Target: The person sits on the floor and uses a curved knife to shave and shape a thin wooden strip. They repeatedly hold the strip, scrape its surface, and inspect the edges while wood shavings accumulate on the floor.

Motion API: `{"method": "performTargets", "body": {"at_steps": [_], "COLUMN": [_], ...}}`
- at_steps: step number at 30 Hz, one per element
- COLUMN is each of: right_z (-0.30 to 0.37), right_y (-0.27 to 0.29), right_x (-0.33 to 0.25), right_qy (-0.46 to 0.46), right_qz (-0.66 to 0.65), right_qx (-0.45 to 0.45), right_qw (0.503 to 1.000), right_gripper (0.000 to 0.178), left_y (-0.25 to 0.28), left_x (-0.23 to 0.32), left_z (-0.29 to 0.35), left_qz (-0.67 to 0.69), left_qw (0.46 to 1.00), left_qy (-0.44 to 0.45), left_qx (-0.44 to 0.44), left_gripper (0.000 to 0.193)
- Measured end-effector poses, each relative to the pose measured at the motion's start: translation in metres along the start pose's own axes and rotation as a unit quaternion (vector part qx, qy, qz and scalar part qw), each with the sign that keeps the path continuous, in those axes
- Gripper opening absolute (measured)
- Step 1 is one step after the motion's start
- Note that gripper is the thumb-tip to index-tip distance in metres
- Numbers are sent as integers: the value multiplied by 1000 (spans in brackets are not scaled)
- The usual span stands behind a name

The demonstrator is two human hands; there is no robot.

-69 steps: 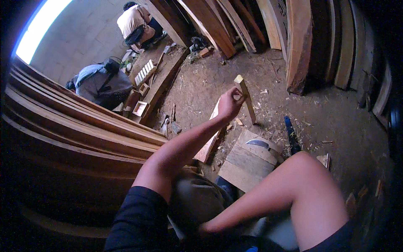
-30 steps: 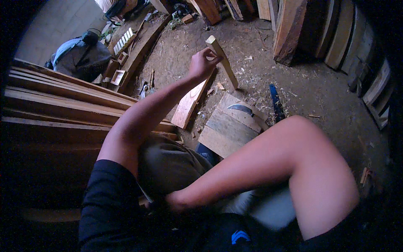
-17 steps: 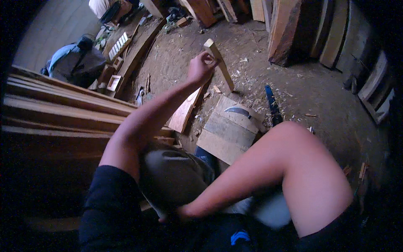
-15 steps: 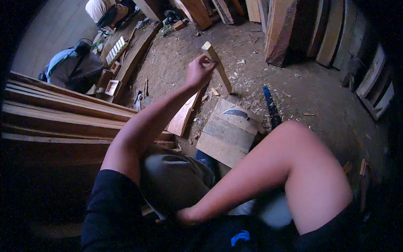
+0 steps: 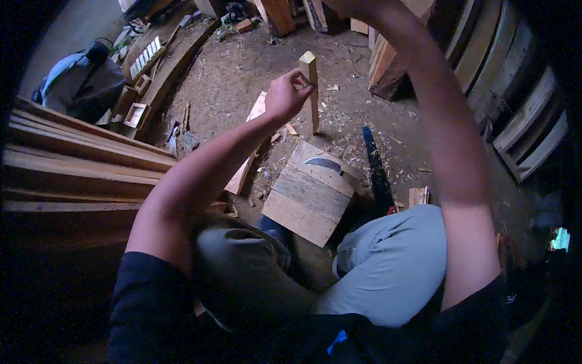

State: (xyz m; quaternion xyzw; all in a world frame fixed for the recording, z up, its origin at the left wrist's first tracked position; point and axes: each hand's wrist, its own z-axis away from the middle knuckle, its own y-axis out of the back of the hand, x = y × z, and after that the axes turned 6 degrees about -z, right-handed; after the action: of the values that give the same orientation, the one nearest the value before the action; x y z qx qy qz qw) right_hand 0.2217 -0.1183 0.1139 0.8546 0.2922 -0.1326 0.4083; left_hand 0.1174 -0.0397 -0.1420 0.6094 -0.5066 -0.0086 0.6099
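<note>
My left hand [image 5: 290,96] is closed on a slim squared wooden stick [image 5: 312,104], gripping it near its upper end. The stick stands nearly upright, its foot at the shaving-strewn ground. My right arm is lifted high on the right; its hand [image 5: 348,5] reaches the top edge of the picture, dark and cut off, so its fingers do not show. Between my knees is a low wooden block of joined boards [image 5: 308,197]. On its far part lies a knife with a curved blade [image 5: 322,162].
A long dark tool with a red part, perhaps a saw [image 5: 377,170], lies right of the block. Stacked planks [image 5: 91,161] run along the left. Thick boards [image 5: 479,60] lean at the back right. Far left are a person [image 5: 85,82] and a small wooden box [image 5: 134,115].
My right arm has swung up from my lap to the top edge. The stick in my left hand has gone from leaning to nearly upright. The view has shifted slightly.
</note>
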Motion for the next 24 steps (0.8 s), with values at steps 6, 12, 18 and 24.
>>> {"method": "performTargets", "body": {"at_steps": [6, 12, 18, 24], "right_z": [38, 3, 47, -8], "right_y": [-142, -140, -154, -120], "right_x": [87, 100, 127, 94], "right_qy": [-79, -109, -70, -54], "right_qz": [186, 50, 135, 38], "right_qx": [-37, -56, -12, 47], "right_qw": [979, 991, 988, 997], "right_gripper": [60, 71, 67, 53], "left_y": [3, -4, -5, 1], "left_x": [-2, -4, 10, -5], "left_z": [9, 9, 10, 8], "left_qz": [15, 40, 38, 41], "left_qw": [1000, 999, 999, 999], "left_qy": [-5, 7, -34, 5], "left_qx": [-7, -18, -1, -12], "left_gripper": [35, 31, 33, 34]}}
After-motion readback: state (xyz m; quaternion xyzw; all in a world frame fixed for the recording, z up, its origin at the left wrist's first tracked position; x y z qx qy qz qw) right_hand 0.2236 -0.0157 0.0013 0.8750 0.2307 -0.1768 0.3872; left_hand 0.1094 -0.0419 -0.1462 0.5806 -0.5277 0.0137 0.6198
